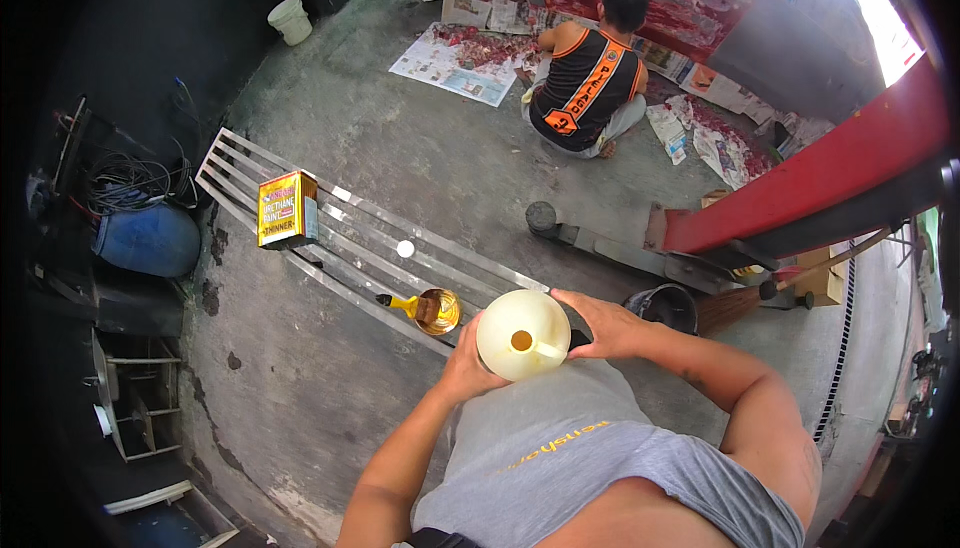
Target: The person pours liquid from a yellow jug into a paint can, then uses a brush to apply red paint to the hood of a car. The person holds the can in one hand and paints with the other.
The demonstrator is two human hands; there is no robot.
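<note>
A person's left hand (470, 364) holds a pale round container (512, 316) by its left side, in front of the torso, hole facing up, while the right hand (594, 328) is spread wide at its right side. Near the container, a brush (428, 308) lies across a round yellow can (452, 324) on the slatted counter (470, 255), with a rectangular yellow tin (281, 210) farther along.

And it's a cream jug (500, 333) at five o'clock, brown-and-yellow brush (428, 308) at seven, blazing yellow tin (278, 216) at nine, blue drum (150, 241) beyond, orange-striped black vest (560, 88) at one
</note>
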